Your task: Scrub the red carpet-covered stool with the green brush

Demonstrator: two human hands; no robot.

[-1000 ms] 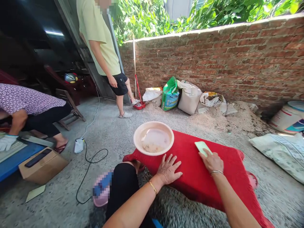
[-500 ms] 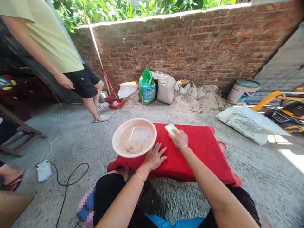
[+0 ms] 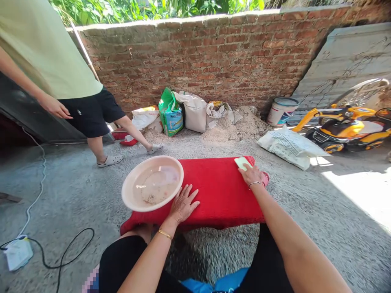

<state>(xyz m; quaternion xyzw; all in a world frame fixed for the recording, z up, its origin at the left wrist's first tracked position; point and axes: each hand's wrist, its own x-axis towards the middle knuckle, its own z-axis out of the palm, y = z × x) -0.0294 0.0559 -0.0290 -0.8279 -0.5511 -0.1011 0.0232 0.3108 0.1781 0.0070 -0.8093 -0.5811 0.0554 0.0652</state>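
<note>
A red cloth [image 3: 214, 189] is draped over a low bench or table in front of my knees. My left hand [image 3: 183, 204] lies flat on the cloth with its fingers spread, close by the basin's right rim. My right hand [image 3: 253, 176] grips a pale green flat block [image 3: 243, 163] with rounded corners and presses it on the cloth near the far right corner. Whether the block is a brush, a sponge or soap I cannot tell. A pale pink plastic basin [image 3: 127, 194] rests at the cloth's left end, holding water with dark bits at the bottom.
A person in dark shorts [image 3: 88, 118] stands at the left. Along the brick wall [image 3: 214, 57] are a green bag [image 3: 171, 118], a white sack [image 3: 195, 114] and a bucket [image 3: 281, 112]. A filled sack [image 3: 290, 146] and yellow toy vehicle [image 3: 351, 126] lie right; a black cable [image 3: 76, 240] crosses the floor.
My right hand has slid the pale green block rightward over the cloth to its far right corner. My left hand stays flat beside the basin. The person has stepped rightward; my view has turned right.
</note>
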